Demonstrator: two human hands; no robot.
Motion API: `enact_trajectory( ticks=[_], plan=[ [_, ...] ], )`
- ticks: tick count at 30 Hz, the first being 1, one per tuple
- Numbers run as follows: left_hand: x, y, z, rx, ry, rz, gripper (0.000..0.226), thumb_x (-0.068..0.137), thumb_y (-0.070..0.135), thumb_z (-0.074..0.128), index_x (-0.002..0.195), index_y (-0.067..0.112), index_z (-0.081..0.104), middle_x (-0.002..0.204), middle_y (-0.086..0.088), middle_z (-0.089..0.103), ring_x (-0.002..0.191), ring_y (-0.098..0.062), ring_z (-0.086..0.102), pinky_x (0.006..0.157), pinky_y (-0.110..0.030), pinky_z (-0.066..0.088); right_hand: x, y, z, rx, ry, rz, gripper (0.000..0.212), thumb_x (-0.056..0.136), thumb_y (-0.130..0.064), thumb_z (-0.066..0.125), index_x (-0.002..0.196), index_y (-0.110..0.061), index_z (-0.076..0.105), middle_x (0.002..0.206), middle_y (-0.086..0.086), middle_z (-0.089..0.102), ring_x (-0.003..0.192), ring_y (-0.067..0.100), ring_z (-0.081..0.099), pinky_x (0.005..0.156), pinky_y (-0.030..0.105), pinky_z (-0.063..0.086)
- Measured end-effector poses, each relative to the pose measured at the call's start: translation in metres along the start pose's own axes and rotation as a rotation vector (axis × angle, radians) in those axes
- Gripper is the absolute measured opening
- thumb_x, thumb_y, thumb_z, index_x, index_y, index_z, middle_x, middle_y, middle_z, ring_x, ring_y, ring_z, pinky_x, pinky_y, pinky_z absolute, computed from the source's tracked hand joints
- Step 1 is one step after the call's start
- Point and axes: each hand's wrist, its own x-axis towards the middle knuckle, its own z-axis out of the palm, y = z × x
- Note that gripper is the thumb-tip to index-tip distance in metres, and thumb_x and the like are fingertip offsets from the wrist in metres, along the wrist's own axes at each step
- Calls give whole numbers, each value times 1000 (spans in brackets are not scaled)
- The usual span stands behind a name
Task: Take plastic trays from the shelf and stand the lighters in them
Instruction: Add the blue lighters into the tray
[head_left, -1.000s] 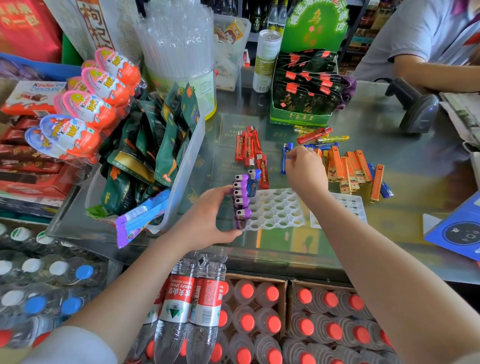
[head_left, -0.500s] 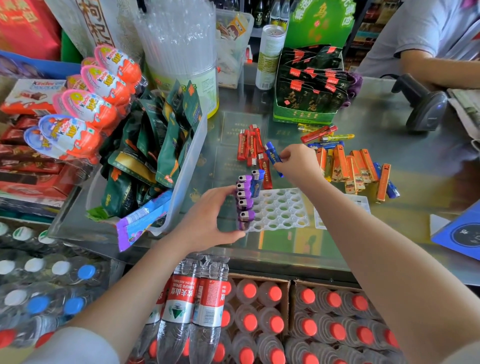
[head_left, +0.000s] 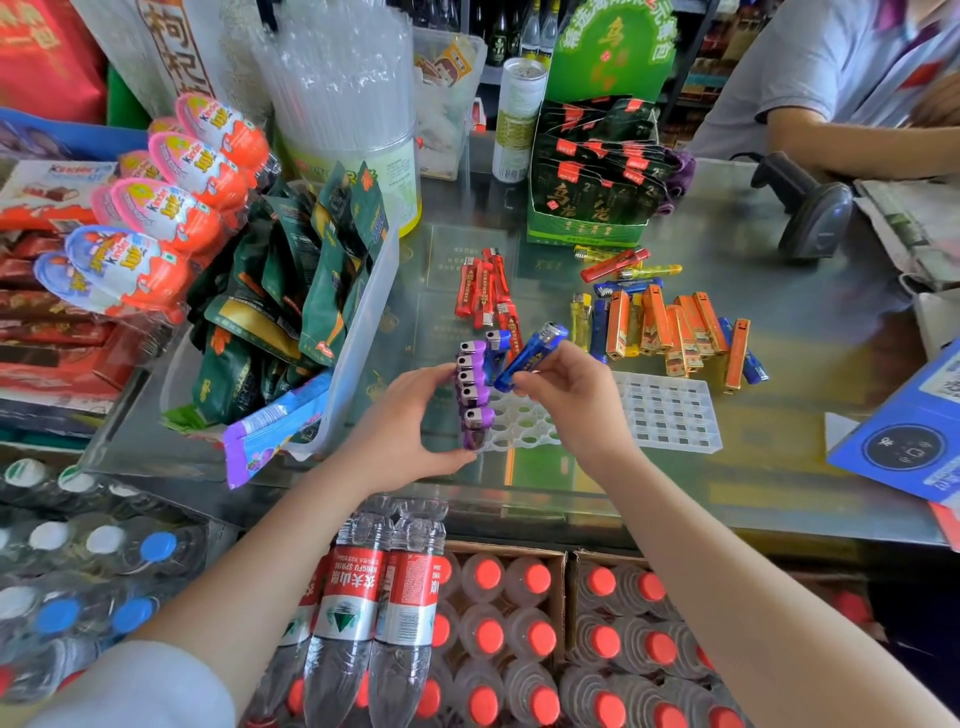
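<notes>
White tray (head_left: 524, 423) holds purple lighters (head_left: 471, 387) along its left edge; left hand (head_left: 410, 421) grips it, right hand (head_left: 569, 400) pinches a blue lighter (head_left: 530, 356); orange lighters (head_left: 675, 332) lie far right.

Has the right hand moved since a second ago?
Yes. The right hand has come back from the loose lighters on the counter toward the near white tray, now holding a blue lighter beside the purple lighters standing there.

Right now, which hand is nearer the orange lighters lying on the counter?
Right. The right hand, pinching a blue lighter, sits just below-left of the orange lighters. The left hand is farther off, at the purple lighters on the tray's far side.
</notes>
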Motion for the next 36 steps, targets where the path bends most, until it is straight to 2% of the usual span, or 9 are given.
enact_trajectory(
  ticks=[2, 6, 10, 20, 25, 27, 29, 32, 36],
  plan=[
    [0, -1, 1, 0, -1, -6, 79, 60, 52, 71, 129, 28, 41, 127, 10, 51, 120, -10, 44, 100, -40, 39, 2, 2, 6, -51, 9, -13, 17, 80, -6, 67, 82, -22, 61, 81, -2, 69, 79, 19, 67, 77, 31, 55],
    [-1, 0, 1, 6, 11, -6, 82, 60, 52, 70, 131, 26, 40, 128, 8, 50, 121, -10, 42, 101, -38, 38, 3, 2, 11, -256, 13, -96, 9, 80, -7, 67, 89, -9, 64, 82, 2, 68, 72, 10, 61, 68, 14, 48],
    [-2, 3, 0, 5, 14, -3, 83, 59, 55, 67, 132, 25, 40, 128, 8, 49, 120, -10, 42, 101, -35, 37, 2, 5, 8, -451, -19, -246, 10, 80, -10, 67, 87, -4, 65, 83, 8, 68, 70, 17, 57, 64, 29, 47],
    [-2, 8, -5, -29, -17, -5, 78, 65, 40, 77, 132, 31, 38, 131, 14, 46, 122, -5, 39, 101, -28, 33, 1, 9, 15, -738, 43, -396, 13, 82, -17, 66, 83, -4, 63, 81, 11, 67, 67, 30, 59, 54, 27, 37],
    [0, 19, -8, -55, -9, 22, 57, 66, 30, 77, 114, 36, 46, 108, 23, 52, 104, 3, 46, 85, -4, 31, 5, -3, 13, -892, -50, -296, 22, 88, -26, 58, 101, -8, 60, 101, 8, 65, 91, 28, 60, 69, 29, 42],
    [0, 22, -9, -47, -16, 34, 52, 66, 28, 76, 111, 32, 49, 105, 21, 55, 100, 4, 48, 82, -5, 32, 12, -4, 0, -924, -111, -211, 21, 89, -19, 54, 108, -11, 59, 106, 6, 63, 93, 25, 61, 75, 35, 53],
    [0, 22, -9, -55, -17, 49, 48, 67, 25, 76, 108, 29, 52, 103, 21, 56, 99, 6, 49, 82, -5, 33, 19, -1, -16, -982, -23, -169, 22, 90, -6, 46, 106, -10, 60, 103, 8, 64, 85, 26, 62, 68, 37, 55],
    [2, 20, -6, -64, -26, 55, 48, 68, 28, 74, 109, 30, 51, 107, 16, 57, 105, -1, 50, 90, -18, 39, 29, 7, -37, -978, 157, -61, 21, 90, -3, 42, 102, -6, 59, 99, 10, 62, 75, 26, 56, 57, 29, 43],
    [8, 17, -1, -58, -49, 61, 50, 68, 33, 72, 113, 35, 47, 113, 15, 56, 110, -9, 49, 95, -37, 42, 40, 8, -44, -1011, 180, 37, 24, 91, -2, 41, 108, -6, 57, 108, 13, 59, 76, 29, 54, 57, 30, 39]
  ],
)
